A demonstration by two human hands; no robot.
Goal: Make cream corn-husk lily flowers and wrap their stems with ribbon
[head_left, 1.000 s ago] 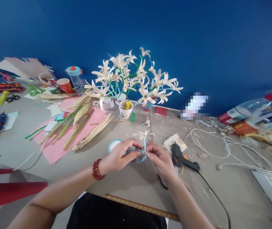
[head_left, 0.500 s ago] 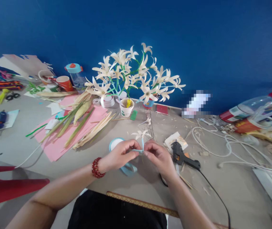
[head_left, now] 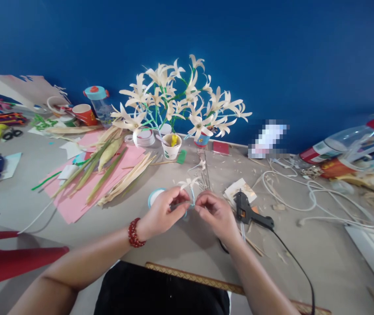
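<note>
My left hand and my right hand meet just above the grey table, both pinched on a thin light-blue ribbon between them. A red bead bracelet circles my left wrist. Just behind my left hand lies a light-blue ribbon spool. A small cream husk flower lies just beyond my fingers. A black glue gun rests right of my right hand, its cord running toward me.
A bouquet of cream husk flowers stands at the back by a white cup. Corn husks and a corn cob lie on pink paper at the left. White cables sprawl right. A red chair sits lower left.
The loose ribbon loop that hung below my hands is drawn up between my fingers. My hands have drifted slightly away from me, staying pinched together.
</note>
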